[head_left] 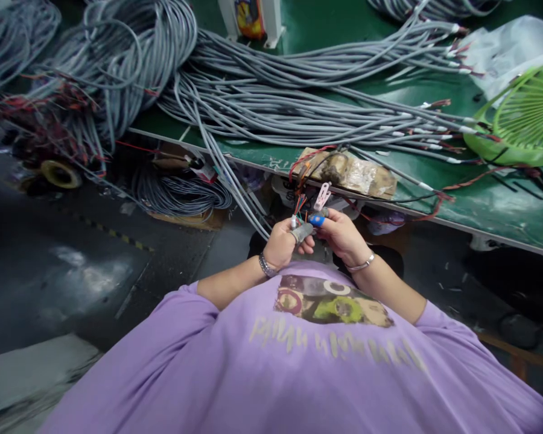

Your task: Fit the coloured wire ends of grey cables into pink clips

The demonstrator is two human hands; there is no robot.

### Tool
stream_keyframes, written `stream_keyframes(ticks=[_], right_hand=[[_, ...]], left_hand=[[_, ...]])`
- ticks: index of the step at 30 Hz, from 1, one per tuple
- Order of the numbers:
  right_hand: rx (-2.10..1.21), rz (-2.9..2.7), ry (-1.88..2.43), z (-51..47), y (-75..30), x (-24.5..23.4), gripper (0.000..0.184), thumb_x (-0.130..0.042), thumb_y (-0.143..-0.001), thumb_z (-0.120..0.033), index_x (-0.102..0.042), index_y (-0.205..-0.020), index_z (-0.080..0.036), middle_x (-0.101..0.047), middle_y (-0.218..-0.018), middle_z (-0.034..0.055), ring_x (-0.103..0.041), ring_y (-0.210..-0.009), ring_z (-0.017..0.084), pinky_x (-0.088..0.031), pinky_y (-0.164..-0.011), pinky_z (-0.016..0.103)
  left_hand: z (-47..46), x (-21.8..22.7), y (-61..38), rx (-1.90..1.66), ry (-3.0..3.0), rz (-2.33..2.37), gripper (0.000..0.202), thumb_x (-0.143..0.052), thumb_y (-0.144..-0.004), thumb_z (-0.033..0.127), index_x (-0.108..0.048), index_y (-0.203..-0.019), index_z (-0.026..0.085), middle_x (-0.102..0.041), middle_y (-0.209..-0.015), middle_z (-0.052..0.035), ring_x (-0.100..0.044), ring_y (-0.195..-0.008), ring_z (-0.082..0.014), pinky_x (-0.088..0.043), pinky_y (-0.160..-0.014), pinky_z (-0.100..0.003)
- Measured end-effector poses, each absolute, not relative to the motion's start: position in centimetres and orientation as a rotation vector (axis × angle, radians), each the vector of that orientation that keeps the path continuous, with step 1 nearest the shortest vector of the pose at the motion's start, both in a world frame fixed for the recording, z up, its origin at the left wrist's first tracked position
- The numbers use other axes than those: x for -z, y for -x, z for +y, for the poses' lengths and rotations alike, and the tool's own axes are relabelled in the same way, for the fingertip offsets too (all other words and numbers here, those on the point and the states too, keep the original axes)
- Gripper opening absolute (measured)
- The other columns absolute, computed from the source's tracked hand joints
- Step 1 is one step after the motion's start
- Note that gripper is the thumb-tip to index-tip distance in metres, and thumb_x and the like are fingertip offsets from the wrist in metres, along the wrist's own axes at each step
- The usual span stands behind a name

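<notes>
Just in front of the purple shirt, my left hand [279,244] is closed on a grey cable [257,223], near the end where thin coloured wires [300,205] fan out. Grey wrapping covers its thumb. Close beside it, my right hand [341,236] pinches at the same wire ends. Blue tape is wrapped round one of its fingers. What lies exactly between these fingertips is too small to make out. A pink clothes peg [322,197] stands just above the right fingers, at the bench edge.
Long bundles of grey cable [271,111] lie across the green bench [493,199], with coils [140,54] at the left. A taped cardboard block [348,172] sits at the front edge. A green fan [525,114] and plastic bag [509,54] are at the right. More cable [181,193] lies below.
</notes>
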State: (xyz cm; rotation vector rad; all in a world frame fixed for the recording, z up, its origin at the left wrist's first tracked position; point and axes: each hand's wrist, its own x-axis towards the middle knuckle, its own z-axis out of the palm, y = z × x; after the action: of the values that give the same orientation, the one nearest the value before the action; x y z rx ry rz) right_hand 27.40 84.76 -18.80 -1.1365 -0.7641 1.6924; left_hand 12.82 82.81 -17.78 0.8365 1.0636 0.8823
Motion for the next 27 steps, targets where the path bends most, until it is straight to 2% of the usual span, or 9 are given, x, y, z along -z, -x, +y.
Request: stream_keyframes(ticks=[4, 9, 11, 15, 17, 21, 24, 27], right_hand=[[-1.728, -0.426, 1.058, 85.7, -28.4, 19.1, 0.038, -0.087, -0.057, -0.036, -0.055, -0.070, -0.019, -0.050, -0.055, -0.0072, -0.038, -0.047, 0.005, -0.037, -0.046, 0.018], [-1.969, -0.393, 0.990, 87.0, -29.5, 18.5, 0.043, -0.073, -0.072, -0.059, -0.060, -0.083, -0.020, -0.064, -0.072, -0.0002, -0.046, -0.052, 0.008, -0.040, -0.046, 0.020], [-2.002, -0.540, 0.937, 87.2, -29.3, 18.2, 0.046, -0.074, -0.071, -0.063, -0.062, -0.082, -0.019, -0.063, -0.073, 0.0005, -0.044, -0.052, 0.008, -0.038, -0.046, 0.021], [-1.588, -0.797, 0.991, 87.5, -28.3, 18.5, 0.049, -0.083, -0.062, -0.060, -0.059, -0.068, -0.018, -0.050, -0.055, -0.0044, -0.033, -0.047, 0.005, -0.026, -0.043, 0.021], [-1.391, -0.819, 1.043, 87.7, -27.9, 18.9, 0.053, -0.079, -0.063, -0.067, -0.055, -0.063, -0.019, -0.044, -0.050, -0.0055, -0.033, -0.045, 0.006, -0.025, -0.043, 0.021], [-1.577, -0.706, 1.023, 88.1, -27.0, 19.0, 0.061, -0.064, -0.067, -0.080, -0.058, -0.068, -0.019, -0.053, -0.057, -0.0024, -0.043, -0.048, 0.008, -0.034, -0.045, 0.023], [-1.715, -0.535, 0.987, 88.4, -26.5, 18.4, 0.061, -0.066, -0.066, -0.079, -0.062, -0.075, -0.018, -0.060, -0.063, -0.0008, -0.052, -0.052, 0.010, -0.040, -0.048, 0.024], [-1.687, -0.439, 0.961, 88.5, -26.2, 18.1, 0.057, -0.072, -0.066, -0.074, -0.061, -0.073, -0.018, -0.062, -0.064, -0.0012, -0.055, -0.056, 0.010, -0.044, -0.053, 0.024]], left_hand=[[82.7, 17.2, -12.6, -0.881, -0.801, 1.065, 0.042, -0.078, -0.066, 0.050, -0.056, -0.073, 0.015, -0.064, -0.055, -0.0007, -0.061, -0.042, -0.0121, -0.037, -0.038, -0.018], [83.0, 16.1, -12.5, -0.846, -0.740, 0.989, 0.045, -0.080, -0.059, 0.050, -0.056, -0.073, 0.015, -0.063, -0.054, -0.0008, -0.058, -0.040, -0.0122, -0.038, -0.037, -0.019], [83.4, 16.0, -12.5, -0.812, -0.735, 0.945, 0.046, -0.081, -0.059, 0.050, -0.056, -0.072, 0.015, -0.063, -0.054, -0.0011, -0.057, -0.039, -0.0123, -0.037, -0.036, -0.019], [84.7, 16.1, -12.6, -0.739, -0.713, 0.866, 0.046, -0.083, -0.058, 0.048, -0.055, -0.072, 0.014, -0.061, -0.052, -0.0008, -0.055, -0.037, -0.0114, -0.040, -0.036, -0.020], [85.3, 16.0, -12.6, -0.728, -0.705, 0.834, 0.047, -0.084, -0.056, 0.048, -0.055, -0.072, 0.014, -0.060, -0.050, -0.0002, -0.053, -0.036, -0.0108, -0.040, -0.036, -0.020], [85.8, 16.0, -12.7, -0.691, -0.690, 0.813, 0.050, -0.086, -0.054, 0.048, -0.055, -0.075, 0.015, -0.060, -0.050, 0.0004, -0.051, -0.035, -0.0100, -0.038, -0.034, -0.019], [85.8, 16.3, -12.7, -0.666, -0.691, 0.815, 0.049, -0.085, -0.055, 0.048, -0.055, -0.076, 0.014, -0.060, -0.050, 0.0001, -0.051, -0.035, -0.0098, -0.038, -0.034, -0.019], [85.7, 16.7, -12.8, -0.659, -0.690, 0.825, 0.048, -0.084, -0.057, 0.046, -0.055, -0.076, 0.014, -0.059, -0.050, 0.0003, -0.051, -0.036, -0.0097, -0.039, -0.035, -0.019]])
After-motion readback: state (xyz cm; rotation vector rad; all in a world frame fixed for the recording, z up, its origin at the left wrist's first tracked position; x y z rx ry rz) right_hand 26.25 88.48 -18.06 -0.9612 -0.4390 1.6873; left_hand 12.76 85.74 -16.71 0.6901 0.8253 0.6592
